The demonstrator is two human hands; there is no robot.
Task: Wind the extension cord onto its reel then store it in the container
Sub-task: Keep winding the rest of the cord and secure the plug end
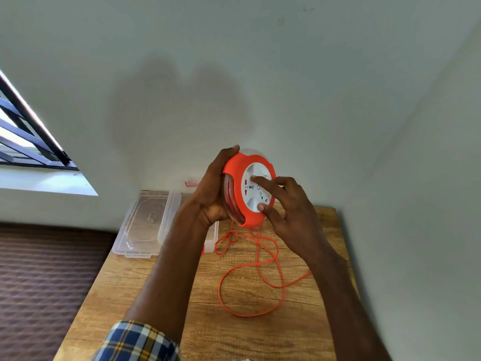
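One reel, one cord, one clear container and one clear lid are in view, along with two hands. The reel, orange with a white socket face, is held up in the air above the far end of the wooden bench, its face turned toward the camera. The left hand grips it from the left side, fingers curled over the orange rim at the top and the palm against the edge where wound cord shows. The right hand has its fingers loosely spread and fairly straight; a fingertip touches the white face near its upper middle and the thumb presses the lower edge of that face. It seems to pinch nothing, though the blur makes this hard to judge. The cord hangs from the bottom of the reel and lies on the bench in several loose loops below and between the forearms. The container sits on the bench behind the left forearm, mostly hidden; the lid lies flat just beside it on the left. A plaid sleeve shows on the left arm. A window with dark bars is in the left wall.
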